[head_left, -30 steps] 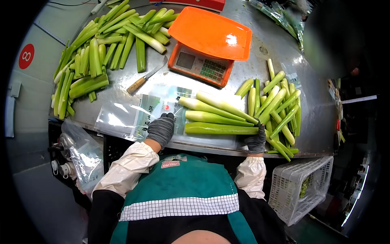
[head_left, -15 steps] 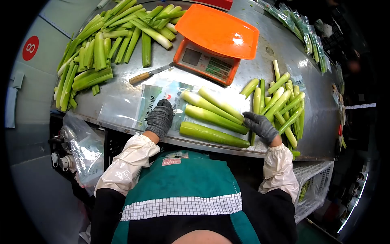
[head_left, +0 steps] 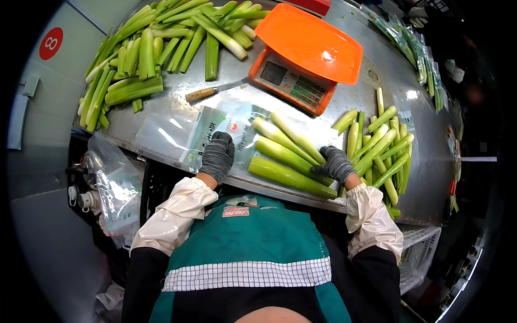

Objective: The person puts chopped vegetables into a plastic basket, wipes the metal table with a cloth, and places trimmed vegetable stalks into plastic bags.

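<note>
Several thick green-white stalks (head_left: 291,177) lie side by side on a clear printed bag (head_left: 245,124) near the table's front edge. My left hand (head_left: 218,156), in a grey glove, rests on the bag's printed part with its fingers curled together; what they pinch, if anything, is hidden. At the right ends of the stalks is my right hand (head_left: 335,164), also gloved, its thumb and fingers spread and touching them. A heap of more stalks (head_left: 379,153) sits just to the right of that hand.
An orange scale (head_left: 293,81) with a tilted tray stands behind the bag. A wooden-handled knife (head_left: 202,94) lies to its left, below a large pile of cut stalks (head_left: 142,54). Filled bags (head_left: 414,48) lie at the back right. A crate (head_left: 423,242) is below the table's right side.
My right hand has come off the stalks' far ends, opened, and shifted up and left along them. The front stalk now lies at more of a slant. The whole view has shifted somewhat.
</note>
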Demonstrator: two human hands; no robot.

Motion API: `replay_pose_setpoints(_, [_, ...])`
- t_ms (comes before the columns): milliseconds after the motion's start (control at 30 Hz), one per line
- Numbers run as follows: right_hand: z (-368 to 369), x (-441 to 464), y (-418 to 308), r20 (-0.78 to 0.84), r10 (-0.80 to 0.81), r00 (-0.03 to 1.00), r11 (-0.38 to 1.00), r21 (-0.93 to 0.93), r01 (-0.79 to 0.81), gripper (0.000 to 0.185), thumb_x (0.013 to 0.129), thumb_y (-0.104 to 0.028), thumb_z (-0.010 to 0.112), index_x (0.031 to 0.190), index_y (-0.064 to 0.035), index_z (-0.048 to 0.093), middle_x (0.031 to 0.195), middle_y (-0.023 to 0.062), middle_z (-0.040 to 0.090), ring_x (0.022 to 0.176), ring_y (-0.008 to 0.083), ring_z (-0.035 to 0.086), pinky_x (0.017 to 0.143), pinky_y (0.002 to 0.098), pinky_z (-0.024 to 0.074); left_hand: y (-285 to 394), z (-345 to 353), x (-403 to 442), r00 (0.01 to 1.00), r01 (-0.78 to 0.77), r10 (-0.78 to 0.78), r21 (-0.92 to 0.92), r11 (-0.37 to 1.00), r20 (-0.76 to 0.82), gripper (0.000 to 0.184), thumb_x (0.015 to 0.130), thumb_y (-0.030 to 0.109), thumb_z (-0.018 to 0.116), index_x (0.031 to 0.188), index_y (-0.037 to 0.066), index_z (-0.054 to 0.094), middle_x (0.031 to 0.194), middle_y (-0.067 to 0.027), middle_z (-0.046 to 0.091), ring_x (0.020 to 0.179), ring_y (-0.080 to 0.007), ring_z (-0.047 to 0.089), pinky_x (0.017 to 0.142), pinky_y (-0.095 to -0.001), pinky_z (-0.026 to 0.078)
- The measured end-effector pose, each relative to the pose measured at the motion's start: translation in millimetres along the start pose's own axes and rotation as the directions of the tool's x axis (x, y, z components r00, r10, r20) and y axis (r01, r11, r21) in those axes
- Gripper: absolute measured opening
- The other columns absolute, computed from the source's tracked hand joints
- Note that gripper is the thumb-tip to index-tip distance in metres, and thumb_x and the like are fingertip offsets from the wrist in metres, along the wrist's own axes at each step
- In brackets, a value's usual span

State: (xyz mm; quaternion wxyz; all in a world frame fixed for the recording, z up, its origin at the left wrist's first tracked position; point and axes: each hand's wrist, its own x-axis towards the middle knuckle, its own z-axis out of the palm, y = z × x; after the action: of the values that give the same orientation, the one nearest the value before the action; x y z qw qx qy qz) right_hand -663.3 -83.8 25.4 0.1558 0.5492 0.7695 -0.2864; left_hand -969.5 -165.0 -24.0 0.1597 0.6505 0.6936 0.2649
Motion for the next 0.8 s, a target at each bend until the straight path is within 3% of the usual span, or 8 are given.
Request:
replay_pose_setpoints(167, [5,-1,-5,-0.093,0.056,0.994,0.998,0.018,-0.054,0.056,0.061,-0.029,0.068,0.107,-0.0019,0.05,0.091,0.0209,0.058,0.087,0.0339,0.055,0.079,0.0376,0.0423,-7,5,-8,0.998,0.014,-0.017,-0.041,0.999,-0.059,0.01,0.071,0.004,0.049,0.08,0.001,0.049,0.082,-0.0205,0.049,0.078,-0.0367,0.05,0.07,-0.0425,0.042])
replay_pose_setpoints(300, [0,-4,-17,-0.04,0.028,0.999,0.999,-0.039,-0.03,0.052,0.064,-0.023,0.065,0.109,-0.0025,0.048,0.091,0.0205,0.058,0.088,0.0333,0.055,0.079,0.0376,0.0427,0,6,-7,0.997,0.072,-0.072,0.003,0.997,-0.006,0.016,0.066,0.003,0.051,0.081,0.0,0.05,0.094,-0.0208,0.048,0.081,-0.0358,0.05,0.073,-0.0418,0.042])
replay_pose_setpoints(367, [3,-2,-14,-0.066,0.009,0.998,0.997,-0.082,-0.014,0.05,0.065,-0.023,0.063,0.108,-0.0029,0.048,0.09,0.0204,0.058,0.086,0.0333,0.056,0.077,0.0382,0.0432,2,5,-3,0.975,0.142,-0.157,0.104,0.984,0.156,0.017,0.066,0.004,0.051,0.082,-0.001,0.051,0.093,-0.0212,0.048,0.083,-0.0355,0.05,0.074,-0.0417,0.042])
replay_pose_setpoints(400, [0,-3,-14,-0.091,0.036,0.995,0.996,-0.075,-0.043,0.049,0.065,-0.023,0.063,0.107,-0.0026,0.048,0.089,0.0205,0.058,0.085,0.0334,0.056,0.076,0.0385,0.0434,-1,5,-2,0.995,0.064,-0.07,0.081,0.995,0.074,0.013,0.068,0.006,0.051,0.08,-0.001,0.05,0.088,-0.0215,0.049,0.081,-0.0362,0.05,0.073,-0.0424,0.042])
replay_pose_setpoints(500, [-12,-20,-17,-0.161,0.033,0.986,0.999,-0.019,-0.036,0.043,0.067,-0.021,0.062,0.104,-0.0017,0.049,0.085,0.0205,0.058,0.081,0.0344,0.056,0.072,0.039,0.0444,-1,1,-5,0.998,0.061,-0.061,0.002,0.998,-0.021,0.01,0.07,0.007,0.05,0.077,0.0,0.049,0.082,-0.0214,0.048,0.077,-0.0371,0.049,0.07,-0.0435,0.041])
replay_pose_setpoints(600, [-11,-47,-19,-0.406,-0.146,0.902,0.963,0.152,0.224,0.04,0.068,-0.017,0.061,0.101,0.0008,0.049,0.08,0.0225,0.057,0.076,0.0357,0.057,0.066,0.0389,0.0453,2,-3,-8,0.992,0.013,-0.018,-0.041,0.999,-0.128,0.007,0.072,0.007,0.049,0.075,0.001,0.047,0.079,-0.0211,0.048,0.075,-0.0376,0.048,0.068,-0.0443,0.04])
replay_pose_setpoints(700, [-2,-63,-43,-0.292,-0.205,0.934,0.921,0.266,0.286,0.044,0.068,-0.017,0.061,0.105,0.0029,0.046,0.079,0.0227,0.057,0.073,0.0352,0.057,0.065,0.0396,0.045,9,-10,-7,0.982,-0.011,-0.01,-0.11,0.994,-0.188,0.005,0.073,0.004,0.048,0.075,0.0,0.046,0.078,-0.021,0.047,0.075,-0.0375,0.048,0.067,-0.0442,0.04])
replay_pose_setpoints(800, [20,-56,-53,-0.272,-0.262,0.926,0.94,0.147,0.309,0.044,0.069,-0.021,0.06,0.104,0.0008,0.047,0.076,0.0213,0.057,0.07,0.0352,0.056,0.064,0.0403,0.045,12,-19,-5,0.961,-0.025,-0.021,-0.16,0.987,-0.277,0.004,0.075,0.003,0.047,0.077,0.0,0.047,0.078,-0.0208,0.047,0.075,-0.0376,0.047,0.066,-0.0438,0.039])
